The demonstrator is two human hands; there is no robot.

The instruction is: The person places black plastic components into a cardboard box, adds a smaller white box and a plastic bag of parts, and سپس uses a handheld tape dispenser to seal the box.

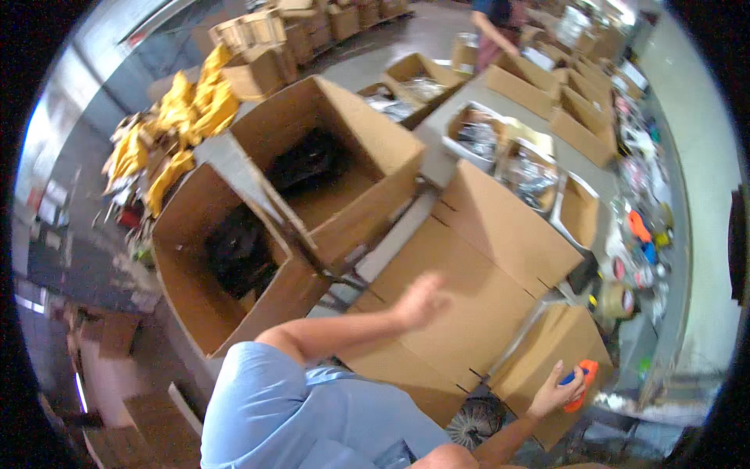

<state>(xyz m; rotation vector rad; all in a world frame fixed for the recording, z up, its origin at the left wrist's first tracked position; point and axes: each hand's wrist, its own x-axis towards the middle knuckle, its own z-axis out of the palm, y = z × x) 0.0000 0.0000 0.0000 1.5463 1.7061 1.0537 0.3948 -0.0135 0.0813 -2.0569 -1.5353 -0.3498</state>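
Note:
A large unfolded cardboard carton (461, 273) with slotted flaps lies spread in front of me. My left hand (424, 301) is over its middle, smeared by motion, so its fingers cannot be read and I cannot tell whether it touches the board. At the lower right my right hand (558, 391) is closed around an orange and blue hand tool (582, 384); its exact kind is partly hidden by my fingers. That tool is over a separate brown cardboard panel (555, 352) beside the carton. A dark, ribbed round object (475, 422) shows under the carton's near edge.
Two open cartons (359, 195) with black plastic inside stand at the left. Bins (476, 137) of clear-wrapped items stand beyond. Tape rolls (621, 299) and loose goods line the right wall. Yellow sacks (191, 102) are piled at far left. Another person (500, 31) works at the back.

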